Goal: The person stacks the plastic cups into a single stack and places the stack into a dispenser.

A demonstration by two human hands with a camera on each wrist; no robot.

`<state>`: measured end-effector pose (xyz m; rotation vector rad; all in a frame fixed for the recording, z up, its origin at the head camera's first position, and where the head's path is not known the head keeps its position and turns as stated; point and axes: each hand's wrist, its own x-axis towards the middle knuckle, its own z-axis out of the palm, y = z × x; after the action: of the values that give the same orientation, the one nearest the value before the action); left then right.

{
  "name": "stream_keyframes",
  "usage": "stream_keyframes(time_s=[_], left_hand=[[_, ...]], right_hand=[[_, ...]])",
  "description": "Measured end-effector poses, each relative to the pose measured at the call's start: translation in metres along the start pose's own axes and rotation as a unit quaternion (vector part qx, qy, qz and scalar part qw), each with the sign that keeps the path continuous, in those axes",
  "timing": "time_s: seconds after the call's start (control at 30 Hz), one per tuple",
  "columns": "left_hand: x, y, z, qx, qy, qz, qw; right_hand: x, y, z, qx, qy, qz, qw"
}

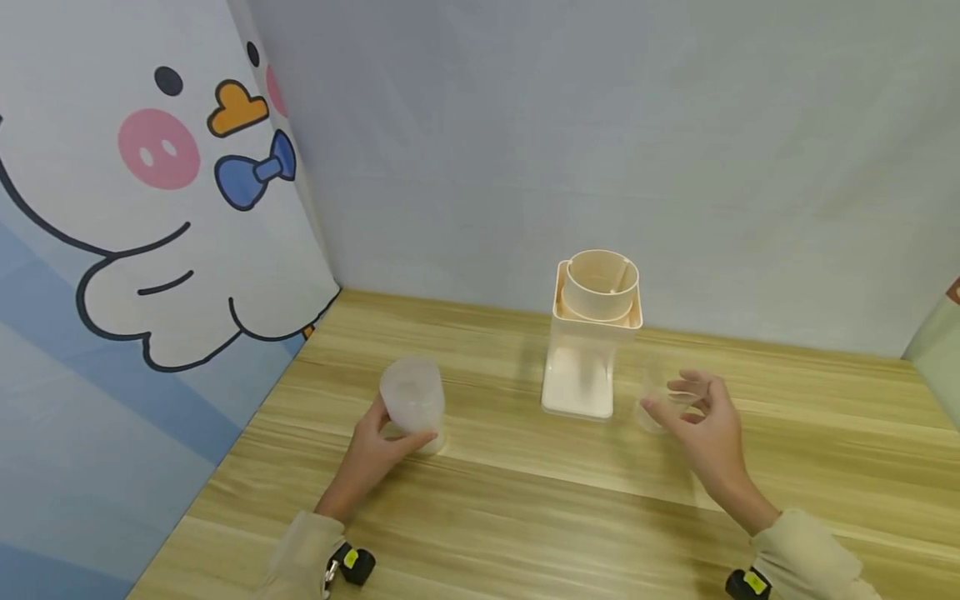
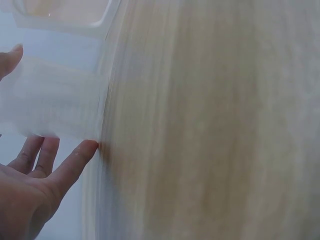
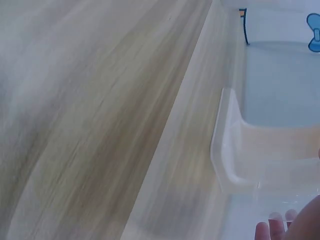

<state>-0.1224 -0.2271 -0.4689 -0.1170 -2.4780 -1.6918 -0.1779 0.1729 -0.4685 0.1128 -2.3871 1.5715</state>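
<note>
On the left of the head view, a frosted, translucent plastic cup (image 1: 412,393) stands on the wooden table. My left hand (image 1: 378,446) grips it low, thumb on the near side and fingers on the other. The left wrist view shows the same cup (image 2: 55,102) between thumb and fingers. Over on the right, my right hand (image 1: 708,429) holds a clear cup (image 1: 652,414), fingers curled round its far side. Part of this clear cup (image 3: 280,192) appears in the right wrist view. Between the hands stands a cream plastic stand (image 1: 588,337) with a round collar on top and a flat base.
The wooden table (image 1: 480,525) runs back to a plain pale cloth wall (image 1: 480,150). A cloth with a cartoon bird (image 1: 150,242) hangs along the table's left edge. At the far right, a pale green surface (image 1: 930,350) borders the table.
</note>
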Motion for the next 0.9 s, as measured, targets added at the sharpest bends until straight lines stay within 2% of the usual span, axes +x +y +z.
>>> stream_keyframes(time_s=[0.43,0.9], left_hand=[[0.0,-0.001,0.001,0.006,0.005,-0.001,1.0],[0.0,0.001,0.002,0.013,0.003,-0.003,0.9999]], right_hand=[[-0.015,-0.029,0.014,0.03,-0.035,-0.041,0.998],[-0.023,-0.057,0.027,0.07,-0.07,-0.082,0.992]])
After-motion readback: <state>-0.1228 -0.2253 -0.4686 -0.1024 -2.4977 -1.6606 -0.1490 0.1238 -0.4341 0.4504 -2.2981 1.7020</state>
